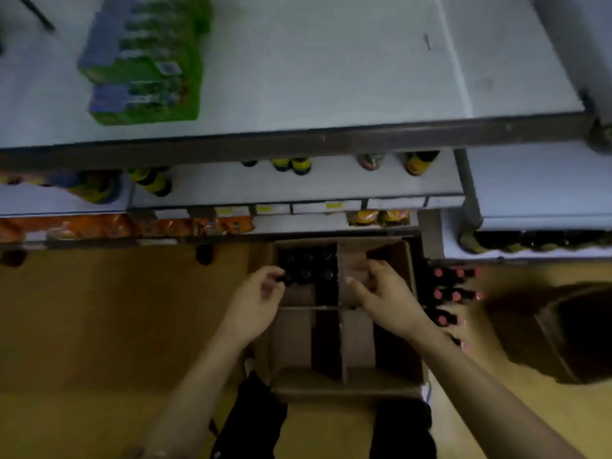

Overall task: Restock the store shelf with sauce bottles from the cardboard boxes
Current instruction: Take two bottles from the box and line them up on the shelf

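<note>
Dark bottles [306,271] beneath left grip [256,304].

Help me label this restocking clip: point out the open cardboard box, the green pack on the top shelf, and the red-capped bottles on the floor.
cardboard box [347,380]: head view, near wall.
green pack [145,67]: head view, top face.
red-capped bottles [447,294]: head view, caps of the middle row.

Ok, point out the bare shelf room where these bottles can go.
Widest free patch: the top shelf, right of the green packs. The shelf below has gaps between its bottles. The lowest tier is crowded with orange packets. Both hands, left and right, are over the cardboard box.
</note>
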A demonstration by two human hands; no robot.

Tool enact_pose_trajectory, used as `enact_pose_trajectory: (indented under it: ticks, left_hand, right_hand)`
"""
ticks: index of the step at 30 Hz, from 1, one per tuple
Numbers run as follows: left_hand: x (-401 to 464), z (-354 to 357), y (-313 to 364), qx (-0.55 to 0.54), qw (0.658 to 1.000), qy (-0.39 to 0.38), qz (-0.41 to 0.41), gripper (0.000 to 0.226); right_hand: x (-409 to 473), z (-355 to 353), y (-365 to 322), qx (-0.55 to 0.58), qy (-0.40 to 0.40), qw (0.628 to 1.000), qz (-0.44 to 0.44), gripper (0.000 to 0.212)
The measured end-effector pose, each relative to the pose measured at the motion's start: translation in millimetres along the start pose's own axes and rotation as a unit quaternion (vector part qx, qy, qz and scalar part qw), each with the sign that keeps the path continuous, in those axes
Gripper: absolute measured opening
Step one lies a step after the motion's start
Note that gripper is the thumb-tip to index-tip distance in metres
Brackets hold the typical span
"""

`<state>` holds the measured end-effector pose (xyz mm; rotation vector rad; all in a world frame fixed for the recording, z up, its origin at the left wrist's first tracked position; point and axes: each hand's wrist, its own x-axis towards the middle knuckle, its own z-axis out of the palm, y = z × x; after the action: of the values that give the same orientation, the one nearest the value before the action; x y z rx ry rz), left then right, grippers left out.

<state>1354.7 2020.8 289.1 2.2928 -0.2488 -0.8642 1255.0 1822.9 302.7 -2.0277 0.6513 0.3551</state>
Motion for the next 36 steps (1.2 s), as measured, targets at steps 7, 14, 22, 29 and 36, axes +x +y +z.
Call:
enact_pose_trajectory:
  ticks: [7,14,22,29,36]
  left_hand:
    - [55.8,44.0,-80.8,0.104,0.973,-0.198,-0.059,0.039]
    - [160.8,125.4,-134.1,0.160,0.970,-0.167,0.078,0.044]
    - [259.5,224.2,-221.7,0.170,0.978,-0.076,0.094,0.057]
    - [306.3,283.7,-282.1,-0.107,0.993,0.017,-0.045,0.052]
    - [328.1,309.6,-289.5,-0.145,0.985,0.093,-0.030,0.027]
  right_hand:
    - [9.8,80.1,38.6,0.010,-0.006,0.990,0.138,0.046]
    - [119.3,146.7,116.9,0.028,0.070,0.991,0.106,0.045]
    - [229.0,231.7,226.8,0.066,0.033,0.979,0.190,0.056]
    - [278.0,281.2,277.6,0.089,0.101,0.983,0.121,0.064]
    - [325.4,291.0,297.7,0.060,0.136,0.981,0.126,0.040]
